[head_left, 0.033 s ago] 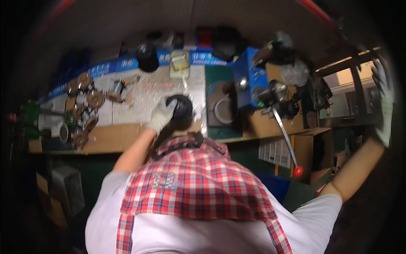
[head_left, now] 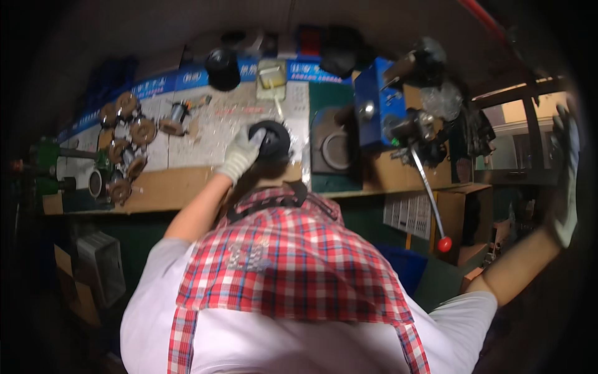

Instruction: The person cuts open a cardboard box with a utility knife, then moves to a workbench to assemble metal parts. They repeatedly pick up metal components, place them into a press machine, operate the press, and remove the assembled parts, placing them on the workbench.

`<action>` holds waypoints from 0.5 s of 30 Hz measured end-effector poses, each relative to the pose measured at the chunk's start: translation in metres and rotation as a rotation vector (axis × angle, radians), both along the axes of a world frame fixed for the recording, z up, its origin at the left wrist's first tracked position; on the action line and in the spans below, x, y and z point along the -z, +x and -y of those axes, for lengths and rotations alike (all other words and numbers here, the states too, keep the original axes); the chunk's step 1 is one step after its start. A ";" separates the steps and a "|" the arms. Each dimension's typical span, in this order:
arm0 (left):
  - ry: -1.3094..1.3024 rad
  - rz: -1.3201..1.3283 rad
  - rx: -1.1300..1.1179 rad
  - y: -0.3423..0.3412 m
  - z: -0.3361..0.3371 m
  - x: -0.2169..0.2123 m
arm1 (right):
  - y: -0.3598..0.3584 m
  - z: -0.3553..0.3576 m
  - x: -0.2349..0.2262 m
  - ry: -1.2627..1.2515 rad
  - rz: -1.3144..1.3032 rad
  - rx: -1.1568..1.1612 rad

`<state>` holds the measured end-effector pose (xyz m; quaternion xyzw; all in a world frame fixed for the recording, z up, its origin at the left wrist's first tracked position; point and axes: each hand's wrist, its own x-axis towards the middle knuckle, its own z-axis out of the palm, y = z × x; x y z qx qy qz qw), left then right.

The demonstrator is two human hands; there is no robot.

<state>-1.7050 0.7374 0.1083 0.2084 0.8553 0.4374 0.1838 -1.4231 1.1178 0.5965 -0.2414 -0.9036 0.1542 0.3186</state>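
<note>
Unmoved: left hand (head_left: 242, 153) on black disc (head_left: 272, 139)

The person wears pale knit work gloves, a white short-sleeved shirt and a red-and-white checked apron.

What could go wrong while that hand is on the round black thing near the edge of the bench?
The left hand rests on the round black part, which sits close to the workbench's front edge; a nudge might push it off. The right hand is stretched far out to the side, so the person may be off balance. The red-knobbed lever sticks out past the bench and could be bumped.
</note>
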 end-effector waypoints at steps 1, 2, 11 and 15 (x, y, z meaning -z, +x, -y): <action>0.101 -0.036 0.026 0.000 -0.008 -0.013 | 0.027 0.072 0.000 -0.009 0.067 -0.010; 0.171 -0.016 0.007 0.000 0.002 -0.025 | 0.031 0.109 0.022 -0.060 0.107 -0.115; 0.179 -0.037 0.112 0.035 0.035 -0.084 | -0.094 0.279 0.334 -0.974 0.422 -0.133; 0.309 -0.134 0.199 0.069 0.048 -0.091 | -0.097 0.313 0.367 -1.442 -0.007 -0.082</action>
